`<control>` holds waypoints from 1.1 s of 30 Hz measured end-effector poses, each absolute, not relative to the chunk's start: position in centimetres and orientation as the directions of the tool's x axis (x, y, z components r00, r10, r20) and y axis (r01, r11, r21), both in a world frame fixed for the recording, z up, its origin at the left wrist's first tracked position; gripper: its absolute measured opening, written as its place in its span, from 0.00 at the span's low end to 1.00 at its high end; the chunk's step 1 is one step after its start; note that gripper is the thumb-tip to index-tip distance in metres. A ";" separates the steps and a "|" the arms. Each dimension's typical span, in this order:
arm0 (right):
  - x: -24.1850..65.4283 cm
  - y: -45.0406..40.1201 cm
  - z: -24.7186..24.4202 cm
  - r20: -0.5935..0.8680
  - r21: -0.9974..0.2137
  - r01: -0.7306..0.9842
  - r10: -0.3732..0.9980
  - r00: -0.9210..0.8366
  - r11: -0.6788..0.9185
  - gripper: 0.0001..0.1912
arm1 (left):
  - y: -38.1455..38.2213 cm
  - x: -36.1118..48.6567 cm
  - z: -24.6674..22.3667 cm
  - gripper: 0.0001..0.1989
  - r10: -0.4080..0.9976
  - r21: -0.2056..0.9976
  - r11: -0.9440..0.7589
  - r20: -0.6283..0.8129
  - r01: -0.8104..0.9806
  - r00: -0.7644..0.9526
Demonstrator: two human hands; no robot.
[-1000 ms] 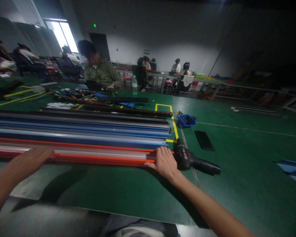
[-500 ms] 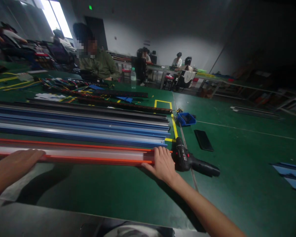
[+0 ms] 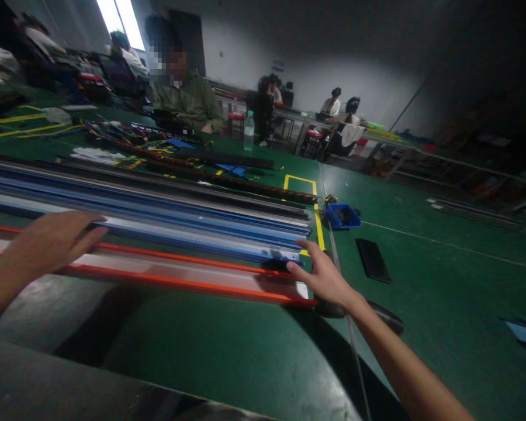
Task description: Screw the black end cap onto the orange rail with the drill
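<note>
A long channel with orange edges and a pale inside (image 3: 193,276) lies along the near side of the green table. Over its left part is my left hand (image 3: 48,244), fingers stretched toward the blue rails and thumb apart. My right hand (image 3: 326,278) hovers by the channel's right end with thumb and fingers spread, holding nothing. Just behind the channel lie several long blue rails (image 3: 232,237), with dark rails (image 3: 228,199) beyond them. Under my right hand and forearm, a black power drill (image 3: 388,317) is mostly hidden.
Right of the rails are a blue bin (image 3: 342,216) with dark small parts and a black phone-like slab (image 3: 372,260). Wire bundles (image 3: 127,133) and a bottle (image 3: 248,131) stand farther back. A person in a green jacket (image 3: 188,105) sits across the table.
Both hands have let go of the orange-edged channel and risen toward the blue rails. The channel's right end now shows. The view has shifted somewhat.
</note>
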State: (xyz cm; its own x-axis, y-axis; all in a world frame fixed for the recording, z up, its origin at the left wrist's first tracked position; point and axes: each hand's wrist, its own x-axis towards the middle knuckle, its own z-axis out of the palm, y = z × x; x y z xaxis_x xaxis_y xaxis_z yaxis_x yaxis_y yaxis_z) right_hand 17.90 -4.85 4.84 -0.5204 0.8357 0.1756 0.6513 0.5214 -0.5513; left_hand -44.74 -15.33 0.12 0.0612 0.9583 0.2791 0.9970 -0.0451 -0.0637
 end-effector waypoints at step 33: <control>16.0 14.9 1.9 -0.077 0.013 0.897 0.895 -0.439 0.442 0.28 | 12.7 -31.6 1.4 0.31 0.964 -0.300 -0.241 0.031 0.923 0.262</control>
State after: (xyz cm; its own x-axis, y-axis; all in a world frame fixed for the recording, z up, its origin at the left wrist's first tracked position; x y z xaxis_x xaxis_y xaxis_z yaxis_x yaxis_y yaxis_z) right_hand 16.01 14.94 1.92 -0.4394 0.8950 -0.0774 0.8971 0.4416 0.0131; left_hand -31.57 12.73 1.39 0.2624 0.9644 0.0315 0.9230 -0.2414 -0.2997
